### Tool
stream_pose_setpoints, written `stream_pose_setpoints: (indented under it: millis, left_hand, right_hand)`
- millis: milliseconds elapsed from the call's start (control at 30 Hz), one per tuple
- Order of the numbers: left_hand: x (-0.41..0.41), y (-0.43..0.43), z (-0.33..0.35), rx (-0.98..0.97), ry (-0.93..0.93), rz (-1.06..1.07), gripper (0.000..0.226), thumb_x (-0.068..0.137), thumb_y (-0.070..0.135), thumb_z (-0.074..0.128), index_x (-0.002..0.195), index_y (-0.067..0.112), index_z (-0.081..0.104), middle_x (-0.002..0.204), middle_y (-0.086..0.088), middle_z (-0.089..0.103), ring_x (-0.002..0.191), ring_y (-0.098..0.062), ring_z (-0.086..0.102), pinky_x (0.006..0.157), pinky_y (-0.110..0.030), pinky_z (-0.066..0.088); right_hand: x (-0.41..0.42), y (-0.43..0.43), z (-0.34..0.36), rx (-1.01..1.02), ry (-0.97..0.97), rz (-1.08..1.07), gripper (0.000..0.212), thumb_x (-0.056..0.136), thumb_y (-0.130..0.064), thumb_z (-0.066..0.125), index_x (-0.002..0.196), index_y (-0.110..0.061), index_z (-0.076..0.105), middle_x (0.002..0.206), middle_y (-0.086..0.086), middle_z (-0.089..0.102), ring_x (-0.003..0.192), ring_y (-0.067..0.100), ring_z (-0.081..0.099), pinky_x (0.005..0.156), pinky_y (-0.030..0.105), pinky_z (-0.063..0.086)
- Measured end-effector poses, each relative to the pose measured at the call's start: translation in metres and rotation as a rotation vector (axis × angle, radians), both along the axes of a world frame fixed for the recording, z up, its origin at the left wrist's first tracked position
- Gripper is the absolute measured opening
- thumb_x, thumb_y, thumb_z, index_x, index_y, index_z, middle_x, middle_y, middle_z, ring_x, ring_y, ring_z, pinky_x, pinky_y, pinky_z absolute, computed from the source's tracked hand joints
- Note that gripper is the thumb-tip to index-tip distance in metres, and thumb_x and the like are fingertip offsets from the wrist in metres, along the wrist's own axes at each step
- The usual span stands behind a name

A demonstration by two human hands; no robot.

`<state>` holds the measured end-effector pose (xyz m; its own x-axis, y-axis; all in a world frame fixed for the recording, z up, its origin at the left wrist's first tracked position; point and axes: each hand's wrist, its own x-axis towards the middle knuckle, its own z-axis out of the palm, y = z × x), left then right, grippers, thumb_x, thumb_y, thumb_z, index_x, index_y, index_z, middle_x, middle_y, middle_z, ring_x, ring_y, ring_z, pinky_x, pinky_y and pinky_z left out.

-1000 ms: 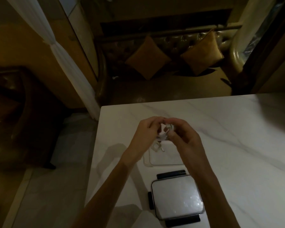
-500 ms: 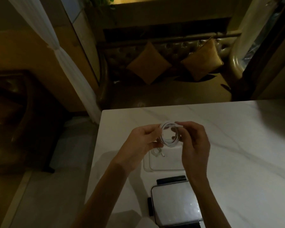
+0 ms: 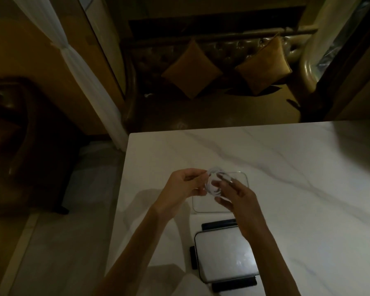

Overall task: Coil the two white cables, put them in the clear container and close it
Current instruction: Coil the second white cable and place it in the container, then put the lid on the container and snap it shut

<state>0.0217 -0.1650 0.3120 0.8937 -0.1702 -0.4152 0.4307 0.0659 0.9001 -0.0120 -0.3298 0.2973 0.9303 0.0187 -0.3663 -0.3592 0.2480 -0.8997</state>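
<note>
A small coil of white cable [image 3: 212, 183] hangs between my two hands, just above the clear container [image 3: 245, 178], which stands open on the white marble table [image 3: 297, 167]. My left hand [image 3: 185, 185] pinches the coil's left side. My right hand [image 3: 236, 196] holds the coil's right side and the cable's end, with its lower fingers spread under the coil. The container's lid [image 3: 222, 256], with black clips on its sides, lies flat on the table nearer to me. My hands hide the inside of the container, so I cannot see a second cable.
The table's left edge [image 3: 124, 189] runs close to my left arm, with the floor below it. Beyond the far edge stands a dark sofa with two brown cushions [image 3: 190, 71]. A white curtain [image 3: 88, 82] hangs at the left.
The loose bundle between my fingers became a round coil. Both hands have come down with it over the open container, and my right hand's fingers have spread.
</note>
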Motion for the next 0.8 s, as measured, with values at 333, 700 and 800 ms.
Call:
stream_pose_setpoints:
  millis: [333, 700, 800]
  left_hand:
    - [0.012, -0.002, -0.165, 0.53, 0.247, 0.017, 0.03, 0.096, 0.019, 0.047, 0.123, 0.007, 0.054, 0.123, -0.019, 0.06, 0.102, -0.03, 0.061, 0.092, -0.042, 0.049]
    - [0.043, -0.026, -0.264, 0.721, 0.334, -0.142, 0.068, 0.098, 0.01, 0.044, 0.15, 0.003, 0.0, 0.154, -0.021, 0.025, 0.135, -0.033, 0.037, 0.11, -0.035, 0.032]
    - [0.039, -0.026, -0.288, 0.692, 0.346, -0.136, 0.073, 0.092, -0.003, 0.044, 0.151, 0.01, 0.003, 0.152, -0.018, 0.032, 0.129, -0.031, 0.044, 0.108, -0.037, 0.039]
  right_hand:
    - [0.04, -0.042, -0.156, -0.135, 0.383, -0.275, 0.027, 0.085, -0.008, 0.069, 0.108, 0.007, 0.067, 0.085, 0.017, 0.068, 0.077, 0.024, 0.065, 0.063, 0.021, 0.06]
    - [0.112, -0.055, -0.276, -0.213, 0.613, -0.268, 0.022, 0.079, -0.01, 0.076, 0.097, 0.002, 0.071, 0.072, 0.011, 0.065, 0.059, 0.018, 0.061, 0.051, 0.02, 0.056]
    - [0.119, -0.045, -0.292, -0.207, 0.617, -0.188, 0.01, 0.08, -0.018, 0.076, 0.079, -0.011, 0.069, 0.073, 0.007, 0.065, 0.065, 0.018, 0.06, 0.06, 0.026, 0.055]
